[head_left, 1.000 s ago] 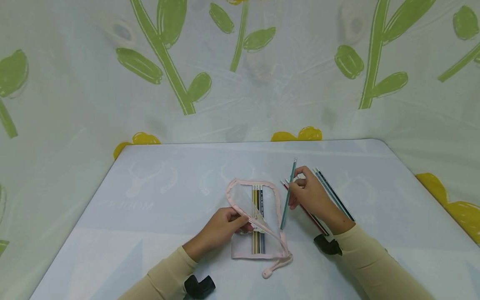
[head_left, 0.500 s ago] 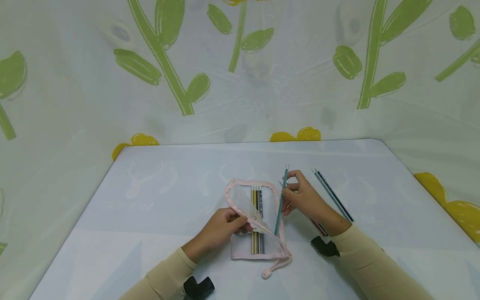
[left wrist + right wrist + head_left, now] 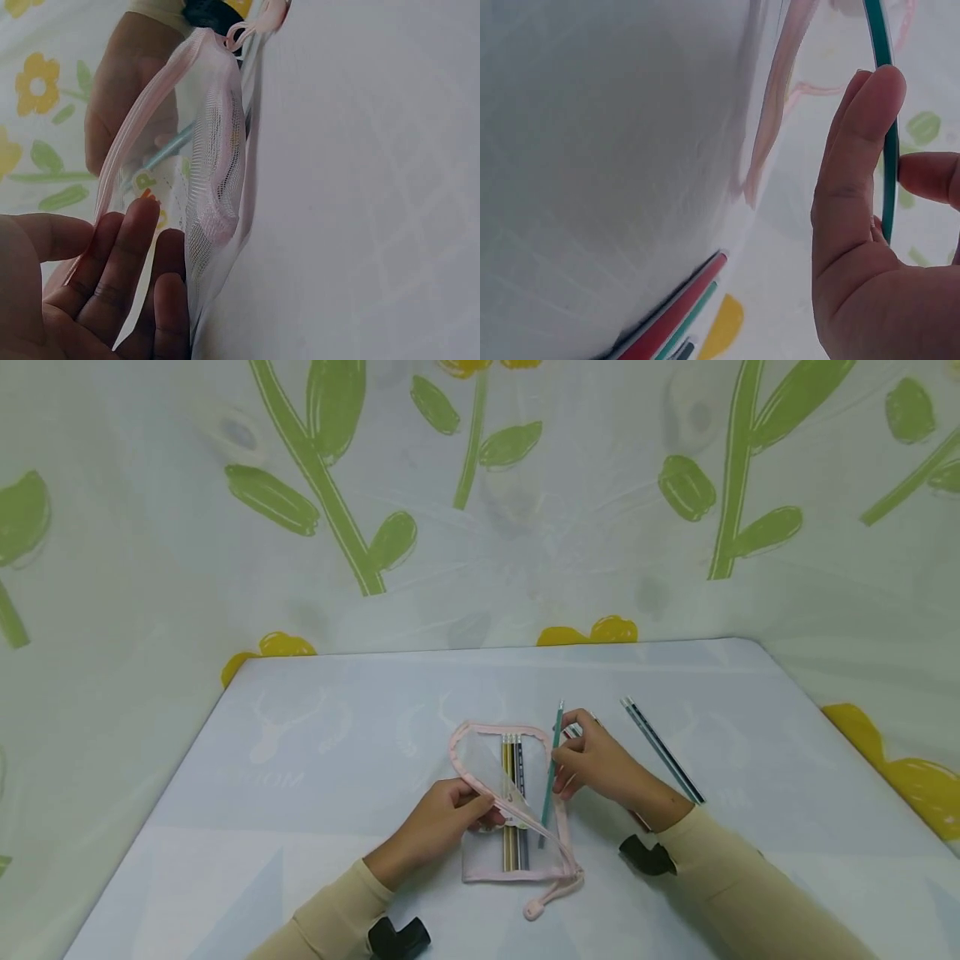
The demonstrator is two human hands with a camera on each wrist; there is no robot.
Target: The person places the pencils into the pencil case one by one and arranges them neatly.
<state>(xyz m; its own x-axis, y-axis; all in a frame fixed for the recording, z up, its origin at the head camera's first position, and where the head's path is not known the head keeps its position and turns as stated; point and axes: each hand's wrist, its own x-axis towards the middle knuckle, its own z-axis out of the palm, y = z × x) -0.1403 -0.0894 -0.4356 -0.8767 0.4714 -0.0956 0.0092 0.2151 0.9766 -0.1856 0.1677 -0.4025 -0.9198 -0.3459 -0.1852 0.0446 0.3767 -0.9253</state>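
Observation:
A clear pouch with pink trim [image 3: 517, 877] lies on the table, its top flap lifted. My left hand [image 3: 442, 817] pinches the flap's pink edge between thumb and fingers; the left wrist view shows the mesh side [image 3: 217, 187]. Inside lie several pencils [image 3: 511, 847], yellow and dark, side by side. My right hand [image 3: 596, 764] pinches a green pencil [image 3: 557, 731] near its upper part, held steeply at the pouch's right side. The pencil's lower end is under the flap, seen through the clear plastic. In the right wrist view, thumb and fingers press the green pencil [image 3: 881, 37].
Right of the right hand, dark and green pencils [image 3: 663, 750] lie slanted on the table [image 3: 337, 743]. More pencils, one a red pencil [image 3: 679, 311], lie partly hidden beneath the right hand. A pink pull cord [image 3: 536, 907] hangs off the pouch's lower right corner.
My right hand has moved left with the green pencil, whose lower end has gone from beside the pouch to under the flap. The left hand keeps its hold on the edge.

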